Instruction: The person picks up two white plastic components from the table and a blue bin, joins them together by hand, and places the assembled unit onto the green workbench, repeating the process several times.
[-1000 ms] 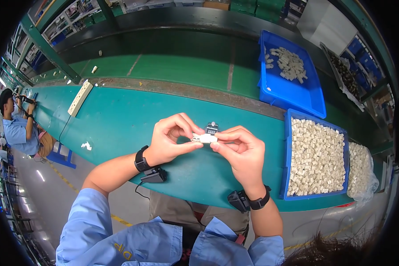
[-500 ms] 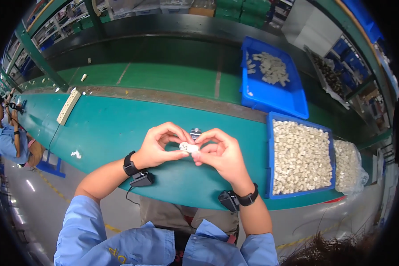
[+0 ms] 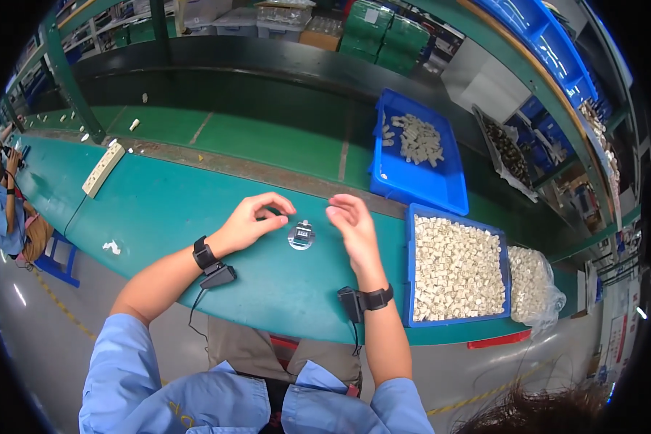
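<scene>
A small dark device (image 3: 301,235) with a shiny round base and a pale top knob sits on the green surface (image 3: 289,296), between the hands. Marks on its face are too small to read. The left hand (image 3: 249,226) has a bare grip, thumb and fingers parted; the right hand (image 3: 356,228), loosely open, shows nothing in its grip.

Cream power strip (image 3: 103,170) on green table (image 3: 173,210), near far edge, dark cord (image 3: 76,215) trailing from it. Small white scrap (image 3: 111,247) near table's near edge. Far left, person (image 3: 2,217) in blue shirt beside blue stool (image 3: 56,263). Back: green boxes (image 3: 385,32) beside brown box (image 3: 318,41).
</scene>
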The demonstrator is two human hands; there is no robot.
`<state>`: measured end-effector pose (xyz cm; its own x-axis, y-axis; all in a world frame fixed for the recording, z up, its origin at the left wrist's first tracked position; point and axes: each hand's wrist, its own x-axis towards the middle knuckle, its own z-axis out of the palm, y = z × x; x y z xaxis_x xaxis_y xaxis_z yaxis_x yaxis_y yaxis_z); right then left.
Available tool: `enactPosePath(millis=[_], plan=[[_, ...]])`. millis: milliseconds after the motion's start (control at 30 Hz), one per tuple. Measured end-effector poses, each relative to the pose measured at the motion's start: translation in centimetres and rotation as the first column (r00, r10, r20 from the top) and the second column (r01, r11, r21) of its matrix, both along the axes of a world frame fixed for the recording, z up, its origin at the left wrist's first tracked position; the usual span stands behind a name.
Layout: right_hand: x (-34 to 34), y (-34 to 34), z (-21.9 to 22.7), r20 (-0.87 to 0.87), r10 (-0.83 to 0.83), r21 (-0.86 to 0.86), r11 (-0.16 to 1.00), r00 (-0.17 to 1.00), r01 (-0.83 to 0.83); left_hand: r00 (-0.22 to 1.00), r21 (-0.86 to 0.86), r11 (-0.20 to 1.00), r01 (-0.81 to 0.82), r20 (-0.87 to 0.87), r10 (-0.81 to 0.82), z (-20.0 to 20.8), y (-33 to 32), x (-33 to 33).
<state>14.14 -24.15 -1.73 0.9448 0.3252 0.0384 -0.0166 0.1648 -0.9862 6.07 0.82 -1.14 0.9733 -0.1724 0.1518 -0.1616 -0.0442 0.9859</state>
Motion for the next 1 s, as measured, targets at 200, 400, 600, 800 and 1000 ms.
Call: enactPosePath(millis=[200,400,600,800,1000], plan=[[-0.4,2.5,-2.0,0.113,0.111,-0.312,0.947,0.987,-0.071,0.992,0.085,0.991,-0.103,-0.058,0.108,-1.0,1.3,1.3],[0.3,2.1,-2.0,0.144,0.100,-0.236,0.970,0.984,-0.064,0.995,0.081,0.995,-0.058,-0.076,0.064,-0.9,1.1,1.9],[-0.9,-2.9,4.0,0.210,0.037,-0.255,0.967,0.977,0.018,0.997,0.106,0.993,0.058,-0.057,-0.052,-2.3,5.1,2.3],[-2.3,-20.9,5.8,0.493,-0.008,-0.862,0.126,0.870,0.490,0.930,-0.017,0.938,-0.346,-0.141,0.340,-1.6,17.1,7.4],[-1.4,-30.8,0.7,0.392,0.221,-0.919,0.049,0.893,0.391,0.209,0.652,-0.344,-0.675,0.617,0.759,-3.3,35.2,10.1]])
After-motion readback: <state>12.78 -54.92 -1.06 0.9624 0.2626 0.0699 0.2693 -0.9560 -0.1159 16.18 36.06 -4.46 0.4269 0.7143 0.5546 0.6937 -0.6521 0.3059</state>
